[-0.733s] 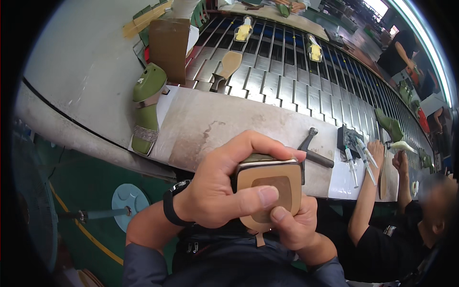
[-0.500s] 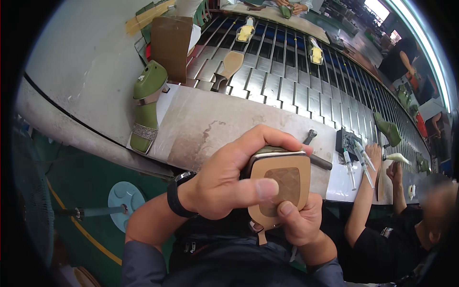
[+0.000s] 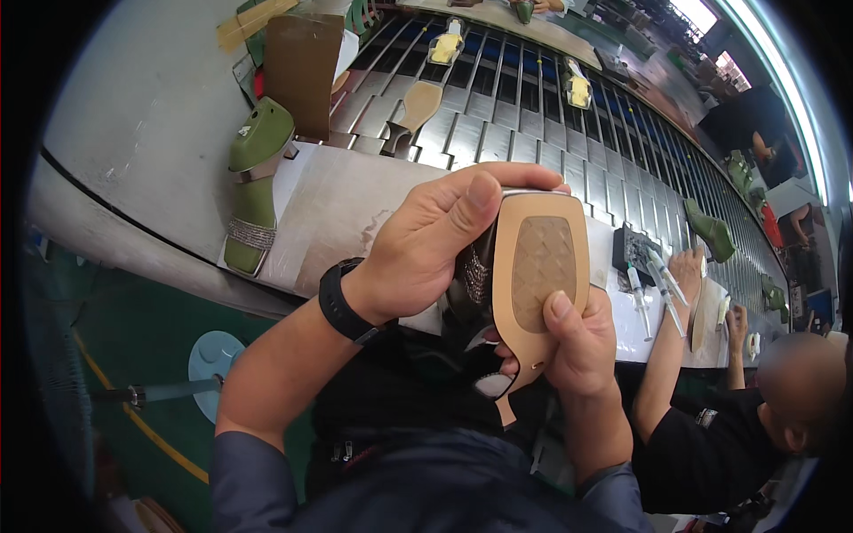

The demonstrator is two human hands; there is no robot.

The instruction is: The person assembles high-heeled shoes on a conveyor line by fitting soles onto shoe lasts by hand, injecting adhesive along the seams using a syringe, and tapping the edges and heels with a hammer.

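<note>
I hold a shoe (image 3: 543, 266) with its tan sole facing up; a patterned brown panel is set in the sole. Its dark side carries a sparkling band, and the sole tapers to a thin strip at the lower end. My left hand (image 3: 426, 235) wraps over the toe end, thumb raised along the edge, fingers partly hidden behind the shoe. Lower down, my right hand (image 3: 582, 342) grips the narrow part, thumb flat on the sole. To the left, a green shoe (image 3: 258, 182) with a sparkling strap stands on the bench (image 3: 342, 191).
Beyond the bench runs a metal slatted conveyor (image 3: 498, 133) bearing a tan sole piece (image 3: 419, 105) and yellow-filled clear holders (image 3: 444, 46). Syringes (image 3: 665, 284) lie at right beside a dark block (image 3: 629, 244). A co-worker's arm (image 3: 662, 364) reaches in there. A brown board (image 3: 302, 75) stands at back left.
The shoe has been raised and tilted, showing more of its sole and dark side. My left thumb has lifted off the sole to the toe edge; the right hand moved up slightly.
</note>
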